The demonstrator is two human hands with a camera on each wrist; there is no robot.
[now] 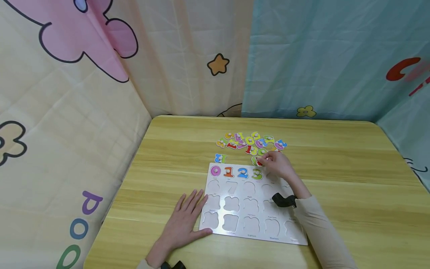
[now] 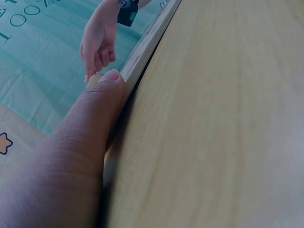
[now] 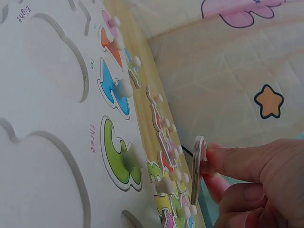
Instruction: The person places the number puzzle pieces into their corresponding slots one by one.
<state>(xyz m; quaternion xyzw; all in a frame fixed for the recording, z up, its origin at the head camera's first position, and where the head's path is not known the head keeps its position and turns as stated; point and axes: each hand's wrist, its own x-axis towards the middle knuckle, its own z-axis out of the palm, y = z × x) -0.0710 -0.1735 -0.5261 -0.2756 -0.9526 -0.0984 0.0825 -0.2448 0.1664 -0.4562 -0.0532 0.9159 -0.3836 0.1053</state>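
Observation:
A white number puzzle board (image 1: 241, 198) lies on the wooden table, with the pink 0 (image 1: 215, 171), orange 1 (image 1: 228, 172), blue 2 (image 1: 243, 173) and green 3 (image 1: 257, 173) seated in its top row. My right hand (image 1: 278, 164) pinches a knobbed puzzle piece (image 3: 197, 168) just beyond the board's far edge. That piece stands edge-on in the right wrist view, so its number cannot be read. Spread nearly flat, my left hand (image 1: 183, 224) rests at the board's left side. Its thumb (image 2: 111, 83) touches the board's edge.
Loose number pieces (image 1: 250, 141) with knobs lie in a cluster behind the board. A blue and green piece (image 1: 220, 158) sits apart, near the board's far left corner. Printed curtains (image 1: 188, 74) hang behind and beside the table (image 1: 362, 179).

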